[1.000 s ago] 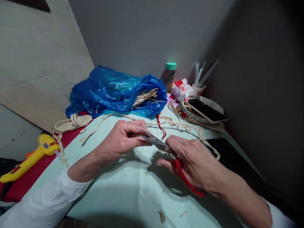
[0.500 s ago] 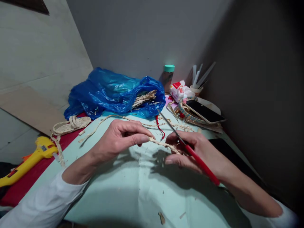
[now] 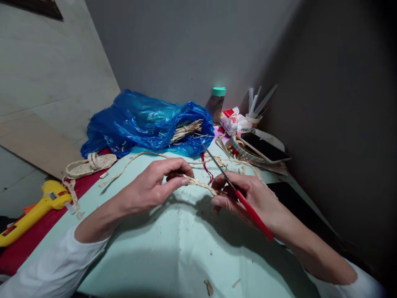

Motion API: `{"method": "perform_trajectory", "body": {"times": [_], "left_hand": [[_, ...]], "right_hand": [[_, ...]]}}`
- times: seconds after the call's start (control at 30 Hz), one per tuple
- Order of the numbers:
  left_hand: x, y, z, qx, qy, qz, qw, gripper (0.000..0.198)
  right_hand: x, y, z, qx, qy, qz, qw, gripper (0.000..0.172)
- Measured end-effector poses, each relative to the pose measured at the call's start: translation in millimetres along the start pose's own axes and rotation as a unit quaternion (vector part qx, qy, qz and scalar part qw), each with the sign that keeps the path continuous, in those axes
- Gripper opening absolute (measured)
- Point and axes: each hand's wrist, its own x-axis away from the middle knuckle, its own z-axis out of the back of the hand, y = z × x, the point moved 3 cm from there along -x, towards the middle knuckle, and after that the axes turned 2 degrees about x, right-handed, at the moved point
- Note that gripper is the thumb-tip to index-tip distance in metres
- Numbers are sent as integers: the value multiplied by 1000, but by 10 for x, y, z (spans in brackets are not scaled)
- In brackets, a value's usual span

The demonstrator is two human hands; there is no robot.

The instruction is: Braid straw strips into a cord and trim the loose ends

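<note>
A pale braided straw cord (image 3: 200, 183) stretches between my two hands above the table. My left hand (image 3: 161, 182) pinches it between thumb and fingers at its left part. On the right, my right hand (image 3: 238, 192) closes thumb and fingers around the cord's other part. Scissors with red handles (image 3: 252, 213) also rest in that hand, lying across its fingers with the blades (image 3: 217, 161) pointing up and to the left. More of the braid (image 3: 133, 159) runs along the table behind my left hand.
A blue plastic bag (image 3: 139, 120) holding a straw bundle (image 3: 187, 130) lies at the back. To the left are a woven sandal (image 3: 93, 163) and a yellow glue gun (image 3: 46, 203). A phone (image 3: 265, 147) rests on a basket (image 3: 240, 145) at right, near a green-lidded jar (image 3: 217, 101).
My right hand has closed its thumb and fingers onto the cord, having been more spread before. Both hands have shifted slightly left in view, with the scissors still in the right.
</note>
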Motion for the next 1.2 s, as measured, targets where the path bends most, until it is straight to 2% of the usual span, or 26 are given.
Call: {"method": "perform_trajectory", "body": {"times": [0.1,0.2,0.3,0.4,0.5,0.63,0.77,0.87,0.97,1.2], "left_hand": [[4,-48,-20,76,-20,48,996,14],[3,-82,-79,162,-33,73,983,14],[-2,-76,-166,223,-75,82,969,14],[-6,-68,-232,200,-88,97,971,14],[-3,-77,-296,194,-87,117,970,13],[6,-86,-365,236,-94,133,958,16],[11,-56,-367,250,-101,122,955,17],[13,-34,-352,243,-95,107,959,16],[17,-29,-346,232,-86,105,963,15],[23,-32,-333,263,-62,132,954,7]], "right_hand": [[-10,32,-32,20,1,0,1000,13],[-13,40,-109,49,-29,9,998,22],[-7,16,-177,59,-51,13,997,31],[-2,-7,-165,30,-2,15,999,28],[5,-34,-129,55,54,60,995,21],[13,-76,-144,96,48,94,990,18],[23,-78,-173,-26,22,19,999,12],[38,-50,-211,-142,-9,-61,988,14],[49,-21,-235,-205,-25,-109,972,14],[55,14,-230,-235,-4,-84,968,22]]}}
